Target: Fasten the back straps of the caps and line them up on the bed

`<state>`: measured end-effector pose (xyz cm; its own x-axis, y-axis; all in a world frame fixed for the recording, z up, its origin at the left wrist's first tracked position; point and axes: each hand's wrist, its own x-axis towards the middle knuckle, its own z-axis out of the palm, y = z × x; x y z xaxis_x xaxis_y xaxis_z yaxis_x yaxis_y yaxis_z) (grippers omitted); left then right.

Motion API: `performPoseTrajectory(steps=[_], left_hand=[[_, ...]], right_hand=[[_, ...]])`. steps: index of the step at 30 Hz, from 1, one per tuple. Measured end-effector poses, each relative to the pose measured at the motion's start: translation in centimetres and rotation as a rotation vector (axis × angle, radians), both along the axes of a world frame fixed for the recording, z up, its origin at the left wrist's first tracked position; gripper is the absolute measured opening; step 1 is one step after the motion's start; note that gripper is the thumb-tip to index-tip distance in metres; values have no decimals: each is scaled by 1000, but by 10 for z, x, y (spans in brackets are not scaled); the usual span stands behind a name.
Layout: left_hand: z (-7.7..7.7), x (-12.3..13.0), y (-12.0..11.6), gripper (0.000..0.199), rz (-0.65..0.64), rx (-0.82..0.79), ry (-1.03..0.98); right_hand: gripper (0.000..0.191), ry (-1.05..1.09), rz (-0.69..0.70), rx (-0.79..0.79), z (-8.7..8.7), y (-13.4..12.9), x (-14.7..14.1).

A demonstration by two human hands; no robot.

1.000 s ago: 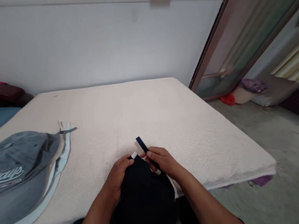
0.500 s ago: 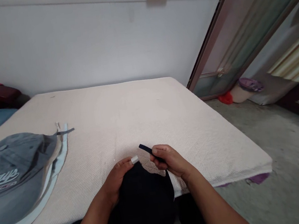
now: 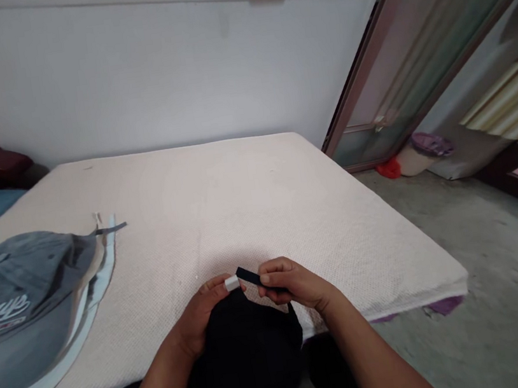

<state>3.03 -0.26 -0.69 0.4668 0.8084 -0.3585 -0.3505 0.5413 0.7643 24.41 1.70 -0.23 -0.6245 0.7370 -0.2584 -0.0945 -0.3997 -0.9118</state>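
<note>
A black cap [image 3: 253, 355] hangs at the table's front edge, over my lap. My left hand [image 3: 205, 307] pinches a small whitish buckle [image 3: 231, 282] at the cap's left strap end. Between the thumb and fingers of my right hand [image 3: 288, 283] is the cap's dark strap [image 3: 249, 276], its free tip pointing left. That tip lies right beside the buckle; whether it has entered the buckle I cannot tell.
Grey caps with white lettering [image 3: 19, 305] lie stacked with lighter ones on the left of the cream-covered table [image 3: 201, 195]. A white wall [image 3: 127, 77] stands behind. Red and purple items [image 3: 431, 144] sit on the floor at right.
My right hand has moved slightly left, bringing the strap's tip down and left to the buckle. My left hand has stayed nearly in place.
</note>
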Motion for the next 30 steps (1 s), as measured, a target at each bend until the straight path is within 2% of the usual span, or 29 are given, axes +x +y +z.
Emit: performPoseTrajectory(steps=[5, 9, 13, 17, 23, 30], left_hand=[[-2, 0, 0, 20, -8, -21, 19], [3, 3, 0, 18, -5, -47, 91], [10, 8, 1, 20, -65, -33, 146], [14, 14, 0, 20, -114, -51, 162], [13, 17, 3, 16, -51, -61, 211], [5, 16, 2, 22, 9, -99, 223]], right_hand=[[22, -22, 51, -12, -6, 0, 3], [22, -47, 83, -14, -4, 0, 6], [25, -59, 88, 65, -1, 2, 9], [28, -21, 52, 62, 1, 2, 10], [24, -22, 46, 45, 5, -2, 12], [18, -40, 39, 12, 2, -4, 22]])
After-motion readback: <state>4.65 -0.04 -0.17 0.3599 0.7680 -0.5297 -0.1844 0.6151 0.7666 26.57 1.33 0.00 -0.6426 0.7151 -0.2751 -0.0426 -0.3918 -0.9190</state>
